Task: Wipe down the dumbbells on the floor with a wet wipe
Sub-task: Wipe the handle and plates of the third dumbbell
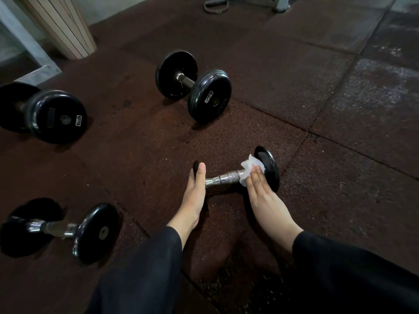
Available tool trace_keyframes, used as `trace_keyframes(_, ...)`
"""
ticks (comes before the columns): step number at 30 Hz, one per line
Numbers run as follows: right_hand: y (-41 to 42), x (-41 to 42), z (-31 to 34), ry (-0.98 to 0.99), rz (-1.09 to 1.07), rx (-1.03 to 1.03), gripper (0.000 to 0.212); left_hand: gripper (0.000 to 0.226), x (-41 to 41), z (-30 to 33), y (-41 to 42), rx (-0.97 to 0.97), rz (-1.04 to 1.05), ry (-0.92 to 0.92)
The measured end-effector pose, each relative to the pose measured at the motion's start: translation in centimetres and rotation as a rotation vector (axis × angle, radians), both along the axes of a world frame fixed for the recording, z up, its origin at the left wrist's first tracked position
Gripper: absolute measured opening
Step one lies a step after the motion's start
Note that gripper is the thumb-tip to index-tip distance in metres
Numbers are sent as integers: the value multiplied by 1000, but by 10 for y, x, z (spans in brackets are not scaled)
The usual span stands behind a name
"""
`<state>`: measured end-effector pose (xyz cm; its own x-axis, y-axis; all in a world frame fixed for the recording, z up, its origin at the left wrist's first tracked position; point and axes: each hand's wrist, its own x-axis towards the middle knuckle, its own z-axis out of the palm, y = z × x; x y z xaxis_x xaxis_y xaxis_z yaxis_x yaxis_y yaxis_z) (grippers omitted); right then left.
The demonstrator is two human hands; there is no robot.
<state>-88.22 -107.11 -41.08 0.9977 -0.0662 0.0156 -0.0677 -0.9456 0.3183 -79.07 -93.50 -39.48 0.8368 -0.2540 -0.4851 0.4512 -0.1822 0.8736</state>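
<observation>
A: What is taking up most of the view?

B: The dark rubber floor [260, 71], tiled in big squares, is lying under everything. A slatted wooden column [65, 26] is standing at the top left.

A: And the weights?

B: Four are lying on the floor. The big far dumbbell [192, 85] is sitting near the middle, well apart from the hands. The left dumbbell [45, 114] is resting at the left edge, partly cut off. The near-left dumbbell [63, 230] is lying below it. The small dumbbell [226, 177], the one being handled, is lying just ahead of the person, between both hands.

A: What are the hands doing?

B: The left hand [195, 196] is lying with straight fingers flat against the left plate of that small dumbbell, covering most of it. The right hand [263, 196] is pressing the wet wipe [249, 166] with straight fingers onto the chrome handle where it is meeting the right plate. Neither hand is curling around anything.

A: Anything else?

B: Dark sleeves [147, 268] are covering both forearms, and a strap handle [215, 5] is lying at the top edge.
</observation>
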Motion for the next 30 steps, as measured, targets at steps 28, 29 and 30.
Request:
trace_keyframes(28, 5, 42, 20, -19, -76, -29, 58, 68, 2, -1, -1, 6, 7, 6)
trace_keyframes(29, 8, 39, 20, 12, -127, 13, 57, 69, 2, -2, 0, 5, 7, 12)
trace_keyframes(30, 10, 34, 18, 26, -164, 24, 55, 70, 1, -2, 0, 6, 7, 16)
